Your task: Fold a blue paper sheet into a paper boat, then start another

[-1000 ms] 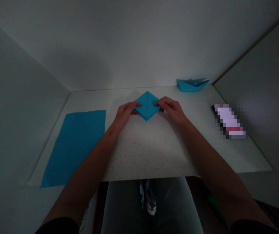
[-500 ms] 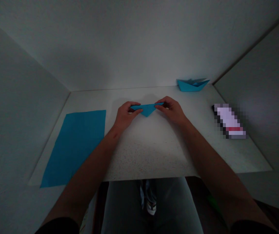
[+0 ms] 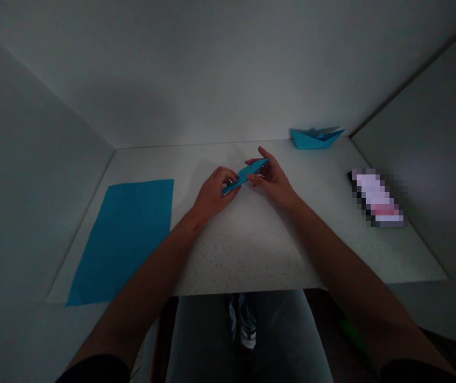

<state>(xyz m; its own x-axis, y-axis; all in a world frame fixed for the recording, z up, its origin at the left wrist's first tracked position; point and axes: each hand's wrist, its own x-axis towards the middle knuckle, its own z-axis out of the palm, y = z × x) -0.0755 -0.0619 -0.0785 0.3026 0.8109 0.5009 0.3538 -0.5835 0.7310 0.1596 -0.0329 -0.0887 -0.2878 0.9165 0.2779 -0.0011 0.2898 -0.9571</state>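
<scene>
A small folded piece of blue paper (image 3: 247, 174) is held edge-on, tilted up to the right, just above the white table (image 3: 247, 250). My left hand (image 3: 214, 192) pinches its lower left end with closed fingers. My right hand (image 3: 272, 180) grips its upper right end between thumb and fingers. Both hands sit near the middle of the table, toward the back.
A flat blue sheet of paper (image 3: 122, 239) lies at the table's left. A finished blue paper boat (image 3: 316, 138) stands at the back right near the wall. A blurred rectangular object (image 3: 376, 198) lies at the right. Walls enclose the table on three sides.
The folded paper went from an open diamond to a flat strip, then tilted up to the right. My right hand moved up and back; my left hand shifted slightly down.
</scene>
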